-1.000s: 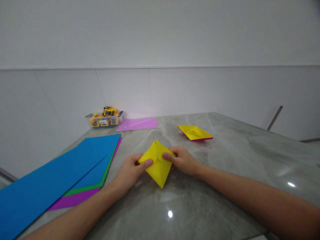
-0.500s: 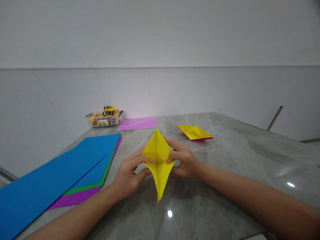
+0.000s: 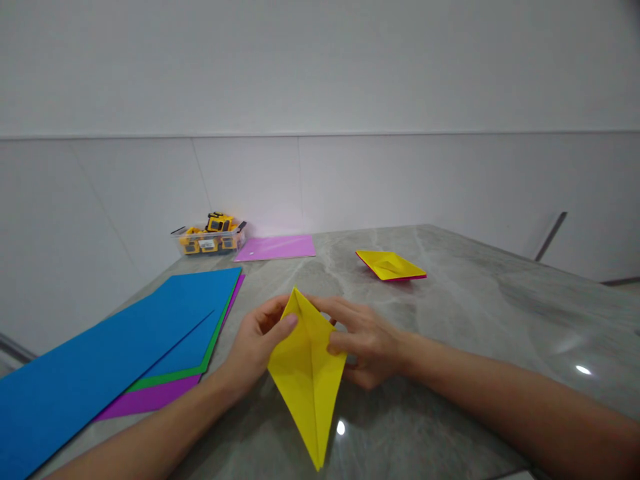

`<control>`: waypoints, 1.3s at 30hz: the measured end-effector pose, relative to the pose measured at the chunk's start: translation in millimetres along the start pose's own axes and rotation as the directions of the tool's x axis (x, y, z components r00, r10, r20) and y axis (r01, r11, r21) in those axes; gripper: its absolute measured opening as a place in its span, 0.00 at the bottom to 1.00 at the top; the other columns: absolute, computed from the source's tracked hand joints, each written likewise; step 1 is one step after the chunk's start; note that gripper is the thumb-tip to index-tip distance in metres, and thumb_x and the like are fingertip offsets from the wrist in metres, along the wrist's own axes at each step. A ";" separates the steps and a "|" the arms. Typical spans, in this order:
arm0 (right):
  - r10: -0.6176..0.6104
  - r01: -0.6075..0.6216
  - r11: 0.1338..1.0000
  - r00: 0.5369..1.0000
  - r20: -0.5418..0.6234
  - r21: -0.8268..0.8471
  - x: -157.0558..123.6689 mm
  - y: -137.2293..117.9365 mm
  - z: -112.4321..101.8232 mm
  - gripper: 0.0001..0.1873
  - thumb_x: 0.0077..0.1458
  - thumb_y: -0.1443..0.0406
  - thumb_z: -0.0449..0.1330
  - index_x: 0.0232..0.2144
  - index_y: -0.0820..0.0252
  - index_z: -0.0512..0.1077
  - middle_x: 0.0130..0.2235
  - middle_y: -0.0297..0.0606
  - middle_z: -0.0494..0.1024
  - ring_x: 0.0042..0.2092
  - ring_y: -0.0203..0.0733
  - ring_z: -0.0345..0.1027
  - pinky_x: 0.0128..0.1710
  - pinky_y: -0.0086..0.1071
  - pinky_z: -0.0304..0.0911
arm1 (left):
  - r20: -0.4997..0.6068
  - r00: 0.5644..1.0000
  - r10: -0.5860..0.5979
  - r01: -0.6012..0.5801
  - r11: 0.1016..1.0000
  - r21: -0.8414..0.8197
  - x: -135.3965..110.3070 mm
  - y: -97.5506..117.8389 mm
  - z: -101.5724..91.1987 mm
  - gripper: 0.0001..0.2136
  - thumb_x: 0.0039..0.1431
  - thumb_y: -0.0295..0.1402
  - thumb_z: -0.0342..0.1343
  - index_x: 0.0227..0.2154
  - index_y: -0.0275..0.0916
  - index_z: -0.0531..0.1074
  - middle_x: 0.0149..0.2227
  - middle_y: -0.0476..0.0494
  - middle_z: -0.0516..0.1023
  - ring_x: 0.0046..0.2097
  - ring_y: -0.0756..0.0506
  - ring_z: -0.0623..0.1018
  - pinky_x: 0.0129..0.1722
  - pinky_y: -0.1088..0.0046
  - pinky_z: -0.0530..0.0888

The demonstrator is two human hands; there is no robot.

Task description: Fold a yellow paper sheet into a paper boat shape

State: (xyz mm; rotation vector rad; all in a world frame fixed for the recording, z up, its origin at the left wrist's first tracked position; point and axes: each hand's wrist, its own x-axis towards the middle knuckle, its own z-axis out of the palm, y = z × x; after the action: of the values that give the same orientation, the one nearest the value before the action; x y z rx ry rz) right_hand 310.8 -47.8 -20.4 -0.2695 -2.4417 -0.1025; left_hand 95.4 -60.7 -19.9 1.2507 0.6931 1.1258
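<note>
A folded sheet of yellow paper [image 3: 306,373], kite-shaped with a crease down its middle, is held between both hands over the near part of the table. My left hand [image 3: 263,337] is closed on its upper left edge, thumb lying on the front face and fingers behind. On the right edge, my right hand [image 3: 363,340] pinches the paper, with some of its fingers reaching behind the top. The long point hangs toward me. Beyond my right hand lies a folded paper boat [image 3: 390,265], yellow inside with a red-pink underside.
Blue, green and purple paper sheets [image 3: 185,300] lie stacked at the left. A clear plastic box [image 3: 207,241] with yellow toy vehicles stands at the back left, beside a pink sheet [image 3: 276,247]. The grey marbled table [image 3: 475,333] meets a white wall behind.
The yellow paper has come lower and nearer to me, and its flatter face now shows. My left thumb has moved up onto its front; my right hand has shifted slightly down.
</note>
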 end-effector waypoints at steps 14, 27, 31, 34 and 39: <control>0.033 -0.014 0.886 0.999 -0.033 0.464 10.1 -20.6 -16.9 0.05 0.49 0.63 0.58 0.29 0.58 0.66 0.65 0.44 0.52 0.63 0.55 0.51 0.56 0.49 0.56 | -0.032 0.999 0.015 -0.016 0.999 -0.037 -3.0 0.4 5.2 0.18 0.45 0.32 0.68 0.41 0.39 0.73 0.36 0.44 0.79 0.37 0.43 0.79 0.36 0.70 0.75; 0.419 -0.225 0.675 0.901 -0.114 0.703 9.1 -26.5 7.4 0.28 0.55 0.66 0.55 0.58 0.56 0.59 0.54 0.46 0.65 0.51 0.46 0.64 0.50 0.43 0.62 | -0.005 0.996 0.093 -0.092 0.989 0.112 -2.7 -2.1 13.5 0.12 0.46 0.34 0.67 0.34 0.38 0.73 0.30 0.49 0.77 0.31 0.49 0.75 0.32 0.76 0.72; 0.405 -0.208 0.663 0.908 -0.110 0.719 9.8 -24.1 4.9 0.26 0.55 0.64 0.55 0.57 0.57 0.63 0.53 0.47 0.66 0.52 0.49 0.62 0.50 0.44 0.61 | -0.013 0.998 0.069 -0.068 0.996 0.052 -1.5 -3.6 13.1 0.13 0.46 0.33 0.67 0.35 0.38 0.73 0.32 0.49 0.77 0.31 0.50 0.76 0.33 0.76 0.72; 0.416 -0.213 0.633 0.904 -0.095 0.744 9.2 -23.3 5.2 0.25 0.55 0.64 0.54 0.56 0.58 0.63 0.53 0.47 0.66 0.53 0.49 0.62 0.51 0.44 0.60 | 0.033 0.999 0.026 -0.024 0.998 -0.064 -1.0 -4.6 12.8 0.17 0.44 0.35 0.69 0.36 0.38 0.73 0.34 0.47 0.78 0.33 0.48 0.77 0.34 0.75 0.72; 0.393 -0.183 0.596 0.916 -0.085 0.782 11.6 -25.5 3.2 0.25 0.53 0.67 0.54 0.55 0.59 0.66 0.50 0.45 0.67 0.52 0.47 0.62 0.51 0.42 0.58 | 0.095 0.995 -0.023 0.046 0.968 -0.247 -0.8 -2.5 13.5 0.12 0.50 0.38 0.65 0.31 0.37 0.71 0.29 0.48 0.77 0.30 0.50 0.77 0.30 0.77 0.72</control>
State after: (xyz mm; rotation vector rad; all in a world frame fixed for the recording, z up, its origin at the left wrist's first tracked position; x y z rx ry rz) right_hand 294.5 -70.2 -15.6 -0.2421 -1.9302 0.9803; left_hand 107.9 -66.3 -19.3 1.0647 0.4861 1.0835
